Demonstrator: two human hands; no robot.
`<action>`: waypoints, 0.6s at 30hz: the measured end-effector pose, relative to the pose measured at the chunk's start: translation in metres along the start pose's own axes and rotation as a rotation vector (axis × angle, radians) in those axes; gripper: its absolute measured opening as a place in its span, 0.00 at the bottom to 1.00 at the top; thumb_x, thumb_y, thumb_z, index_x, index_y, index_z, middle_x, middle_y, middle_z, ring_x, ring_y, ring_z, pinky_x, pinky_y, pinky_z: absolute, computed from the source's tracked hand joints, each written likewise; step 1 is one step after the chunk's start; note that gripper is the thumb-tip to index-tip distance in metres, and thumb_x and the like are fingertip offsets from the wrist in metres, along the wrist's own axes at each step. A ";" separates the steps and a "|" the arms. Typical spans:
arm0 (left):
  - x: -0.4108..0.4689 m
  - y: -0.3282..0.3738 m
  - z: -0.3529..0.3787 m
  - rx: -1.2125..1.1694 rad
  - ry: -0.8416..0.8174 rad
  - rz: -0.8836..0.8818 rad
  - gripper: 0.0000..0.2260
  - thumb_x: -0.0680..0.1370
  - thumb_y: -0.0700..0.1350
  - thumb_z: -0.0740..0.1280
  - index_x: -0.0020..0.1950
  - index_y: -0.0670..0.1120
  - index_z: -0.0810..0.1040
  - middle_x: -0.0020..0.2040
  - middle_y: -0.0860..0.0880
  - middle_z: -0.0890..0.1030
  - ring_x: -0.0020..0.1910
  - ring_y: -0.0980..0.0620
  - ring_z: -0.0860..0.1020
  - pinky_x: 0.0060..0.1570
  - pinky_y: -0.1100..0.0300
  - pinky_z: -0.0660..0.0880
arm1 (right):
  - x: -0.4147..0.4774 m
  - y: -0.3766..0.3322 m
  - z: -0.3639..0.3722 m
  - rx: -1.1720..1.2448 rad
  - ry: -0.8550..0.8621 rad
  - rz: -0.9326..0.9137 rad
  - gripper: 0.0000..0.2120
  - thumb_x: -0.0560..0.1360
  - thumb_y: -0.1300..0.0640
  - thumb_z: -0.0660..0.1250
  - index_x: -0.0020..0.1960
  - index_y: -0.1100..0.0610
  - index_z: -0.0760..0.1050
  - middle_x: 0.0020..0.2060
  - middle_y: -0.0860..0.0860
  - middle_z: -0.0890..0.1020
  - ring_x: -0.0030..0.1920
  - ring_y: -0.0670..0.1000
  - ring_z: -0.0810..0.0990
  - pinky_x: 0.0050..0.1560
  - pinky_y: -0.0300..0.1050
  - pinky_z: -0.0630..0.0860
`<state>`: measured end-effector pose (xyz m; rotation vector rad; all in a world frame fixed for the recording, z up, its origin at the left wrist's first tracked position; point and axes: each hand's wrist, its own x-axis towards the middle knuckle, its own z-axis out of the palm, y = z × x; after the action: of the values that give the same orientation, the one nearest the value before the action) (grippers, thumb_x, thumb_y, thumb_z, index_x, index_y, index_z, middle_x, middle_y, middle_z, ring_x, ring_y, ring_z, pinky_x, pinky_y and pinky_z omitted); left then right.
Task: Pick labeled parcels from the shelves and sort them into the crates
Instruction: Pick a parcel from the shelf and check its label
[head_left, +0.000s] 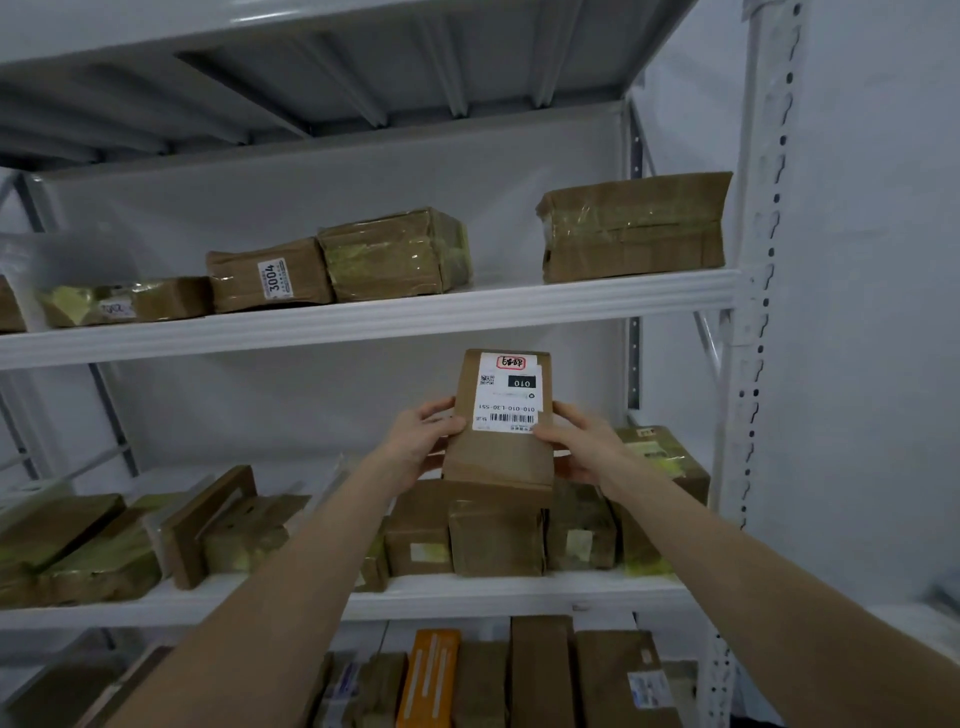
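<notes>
Brown labeled cardboard parcel (498, 460) picked!
Left hand (422, 437) and right hand (583, 442) clasp its sides; crates unseen, white metal shelves (363, 323) stocked.

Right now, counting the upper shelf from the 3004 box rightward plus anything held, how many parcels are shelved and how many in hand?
Shelved: 3, brown cardboard box labelled 3004, tape-wrapped brown box, large brown cardboard box
In hand: 1, brown cardboard parcel with white barcode label, gripped by left hand and right hand
Total: 4
</notes>
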<state>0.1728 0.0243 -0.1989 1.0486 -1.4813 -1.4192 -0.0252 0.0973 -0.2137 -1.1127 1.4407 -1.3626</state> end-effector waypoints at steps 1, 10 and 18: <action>0.001 -0.004 0.000 0.003 0.001 -0.005 0.24 0.75 0.38 0.69 0.71 0.46 0.69 0.57 0.44 0.80 0.48 0.48 0.80 0.40 0.57 0.76 | 0.000 0.003 0.001 0.012 0.011 0.011 0.29 0.74 0.57 0.71 0.73 0.48 0.66 0.56 0.50 0.81 0.51 0.51 0.81 0.39 0.43 0.79; 0.010 -0.033 -0.006 0.202 -0.047 -0.203 0.22 0.73 0.53 0.72 0.62 0.44 0.74 0.55 0.45 0.79 0.53 0.46 0.79 0.55 0.48 0.77 | 0.003 0.025 0.009 0.171 0.152 0.049 0.31 0.73 0.63 0.71 0.72 0.52 0.64 0.60 0.55 0.78 0.56 0.56 0.80 0.42 0.47 0.81; -0.002 -0.033 0.014 0.015 -0.087 -0.349 0.17 0.73 0.47 0.74 0.56 0.41 0.75 0.52 0.41 0.82 0.48 0.42 0.82 0.48 0.45 0.79 | 0.012 0.037 0.022 0.400 0.244 0.121 0.15 0.74 0.63 0.70 0.60 0.59 0.74 0.56 0.55 0.80 0.56 0.55 0.79 0.54 0.50 0.80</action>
<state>0.1617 0.0302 -0.2324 1.3176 -1.4191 -1.7158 -0.0094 0.0805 -0.2517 -0.6099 1.2997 -1.6509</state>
